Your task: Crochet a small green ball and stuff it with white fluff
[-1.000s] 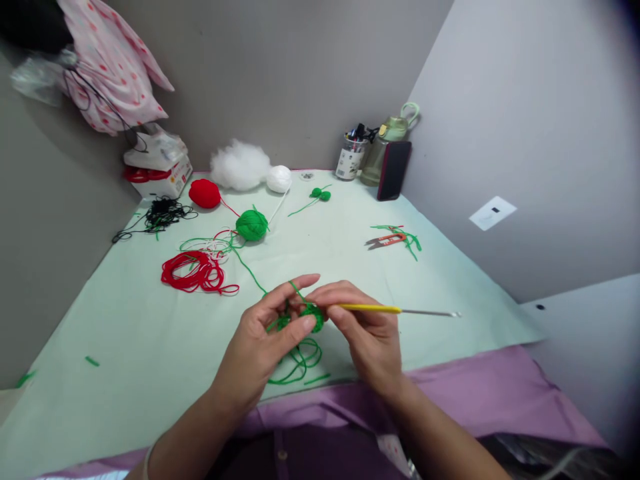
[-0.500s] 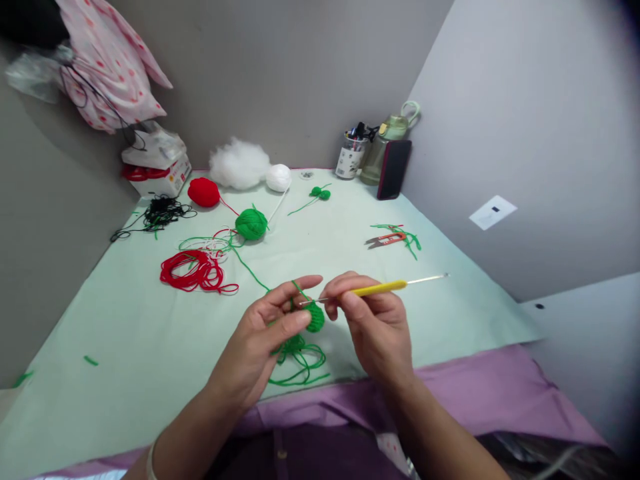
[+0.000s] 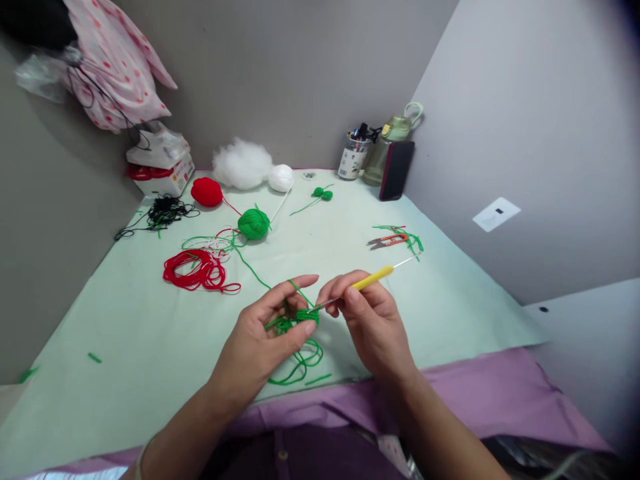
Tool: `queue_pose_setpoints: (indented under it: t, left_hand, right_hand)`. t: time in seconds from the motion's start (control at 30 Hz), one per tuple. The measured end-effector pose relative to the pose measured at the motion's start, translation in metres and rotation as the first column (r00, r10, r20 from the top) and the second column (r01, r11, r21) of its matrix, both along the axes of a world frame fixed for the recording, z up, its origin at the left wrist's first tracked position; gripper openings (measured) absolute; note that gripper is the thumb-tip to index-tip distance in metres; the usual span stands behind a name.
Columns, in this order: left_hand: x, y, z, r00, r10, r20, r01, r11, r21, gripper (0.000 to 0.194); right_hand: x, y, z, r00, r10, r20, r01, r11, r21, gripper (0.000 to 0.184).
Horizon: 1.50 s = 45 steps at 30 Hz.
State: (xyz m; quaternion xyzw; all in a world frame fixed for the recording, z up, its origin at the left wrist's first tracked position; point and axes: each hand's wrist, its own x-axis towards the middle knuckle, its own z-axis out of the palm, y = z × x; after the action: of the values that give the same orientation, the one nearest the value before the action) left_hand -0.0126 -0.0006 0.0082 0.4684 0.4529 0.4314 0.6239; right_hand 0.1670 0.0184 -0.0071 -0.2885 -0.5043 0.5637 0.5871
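Note:
Between the thumb and fingers of my left hand (image 3: 265,333) is a small green crochet piece (image 3: 309,316). A green strand runs over the raised index finger and leads back to the green yarn ball (image 3: 253,224). My right hand (image 3: 373,320) grips a crochet hook (image 3: 373,278) by its yellow handle. The hook's near metal tip meets the upper edge of the crochet piece; its other metal end points up to the right. Loose green yarn (image 3: 305,363) hangs and lies in loops below my left hand.
Thread snips (image 3: 390,241) lie among green scraps at the right. A red yarn coil (image 3: 197,270), red ball (image 3: 207,192), white ball (image 3: 281,178), stuffing (image 3: 243,163) and black yarn (image 3: 170,210) lie left and back. A phone (image 3: 397,171) leans against a bottle (image 3: 397,127).
The crochet piece has turned in my left fingers, now showing its upper edge. The hook has tilted more steeply, its tip now at that edge. The view has shifted slightly.

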Motion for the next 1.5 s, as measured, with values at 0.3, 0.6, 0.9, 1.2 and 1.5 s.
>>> queue_pose_setpoints:
  t: [0.3,0.6,0.9,1.2,1.5]
  left_hand:
    - [0.006,-0.002,0.010,0.957,0.115,-0.268,-0.053,0.972,0.229,0.040]
    - [0.005,-0.001,-0.010,0.896,0.189,-0.401,0.066,0.838,0.542,0.041]
    - [0.013,-0.007,0.001,0.985,0.119,0.121,-0.127,0.990,0.063,0.043]
    - [-0.001,0.003,0.001,0.944,0.019,0.328,0.025,0.991,-0.130,0.048]
    - [0.004,-0.003,0.002,0.991,-0.016,0.136,0.017,1.000,-0.011,0.044]
  right_hand:
    - [0.006,-0.007,0.004,0.965,-0.107,0.240,0.045,0.968,0.249,0.016]
    - [0.009,-0.009,0.012,0.740,-0.346,0.577,-0.142,0.757,0.637,0.019]
    - [0.002,-0.022,-0.003,0.541,-0.677,0.500,-0.065,0.559,0.827,0.049]
    - [0.003,-0.012,0.001,0.953,-0.267,0.143,0.208,0.921,0.330,0.018]
    - [-0.004,-0.008,0.000,0.985,-0.123,0.121,0.099,0.977,0.189,0.014]
